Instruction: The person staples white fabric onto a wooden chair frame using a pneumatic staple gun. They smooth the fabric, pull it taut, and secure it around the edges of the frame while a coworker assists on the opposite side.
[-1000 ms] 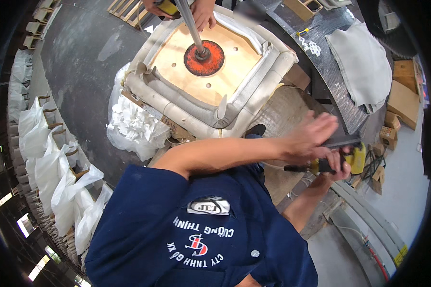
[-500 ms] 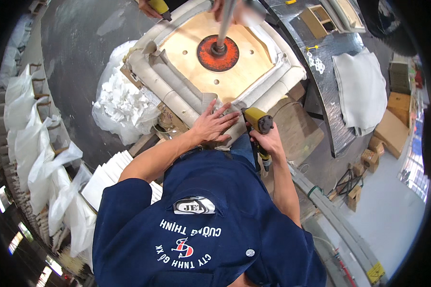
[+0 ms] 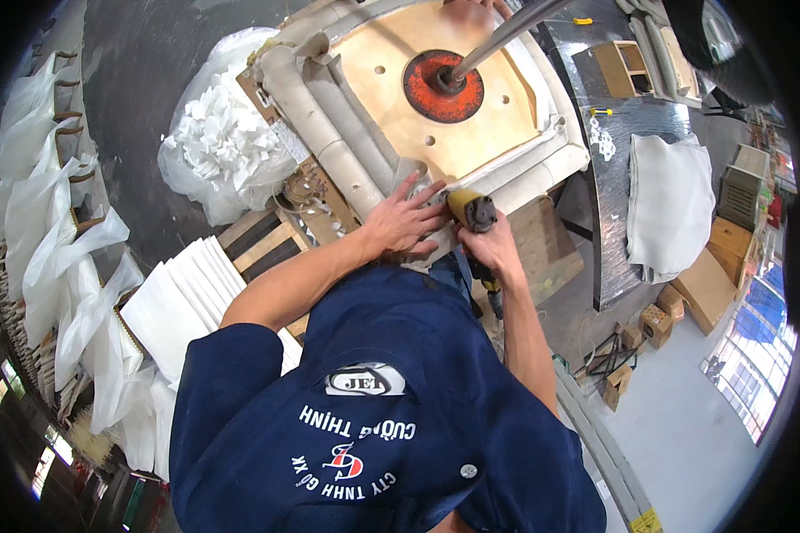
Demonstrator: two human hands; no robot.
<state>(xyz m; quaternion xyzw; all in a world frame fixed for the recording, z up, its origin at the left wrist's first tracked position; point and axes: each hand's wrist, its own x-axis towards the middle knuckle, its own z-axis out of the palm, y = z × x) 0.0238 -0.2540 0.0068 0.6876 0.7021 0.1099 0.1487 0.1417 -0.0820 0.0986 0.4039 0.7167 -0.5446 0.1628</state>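
My left hand (image 3: pixel 409 218) lies flat with fingers spread, pressing the near corner of grey upholstery fabric (image 3: pixel 340 169) on an upturned padded seat. My right hand (image 3: pixel 493 246) grips a yellow staple gun (image 3: pixel 471 206), its nose close to my left fingertips at the fabric edge. I cannot tell whether the nose touches. Over the padding sits a pale plywood panel (image 3: pixel 373 44) with several round holes. An orange round press plate (image 3: pixel 444 86) on a metal rod (image 3: pixel 511 34) rests against the panel. Another person's blurred hand (image 3: pixel 476 12) is at the panel's far edge.
A plastic bag of white scraps (image 3: pixel 227 147) lies left of the seat, with stacked white sheets (image 3: pixel 182 298) nearer me. Plastic-wrapped chair frames (image 3: pixel 71 258) line the far left. On the right, a dark table (image 3: pixel 609 240) bears pale fabric pieces (image 3: pixel 671 204); wooden blocks (image 3: pixel 656 324) lie beyond.
My right hand has brought the staple gun up and left, closer to my left hand. The other person's yellow tool has left the view. The whole view has shifted slightly.
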